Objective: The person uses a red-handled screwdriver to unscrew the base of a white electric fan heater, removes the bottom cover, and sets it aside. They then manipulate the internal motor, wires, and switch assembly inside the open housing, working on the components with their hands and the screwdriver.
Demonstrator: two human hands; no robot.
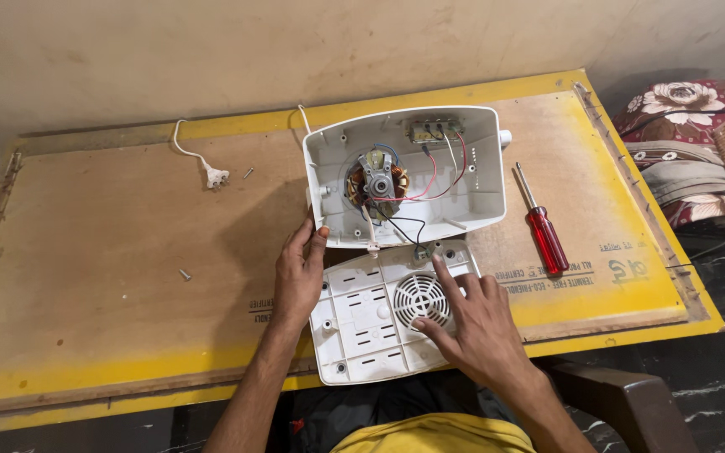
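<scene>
A white plastic appliance housing [480,180] lies open on the wooden board, showing a copper-wound motor [377,183] and red, black and blue wires. Its white base cover [362,323], with a round vent grille, lies flat just in front of it. My left hand [298,275] rests at the housing's lower left corner, thumb touching its rim. My right hand [466,323] lies spread on the base cover, fingers over the grille, index finger pointing toward the housing.
A red-handled screwdriver [540,224] lies to the right of the housing. A white cord with plug [211,174] trails left. Two loose screws [185,274] [248,173] lie on the yellow-edged board [94,252]. Patterned bedding [690,126] lies at far right.
</scene>
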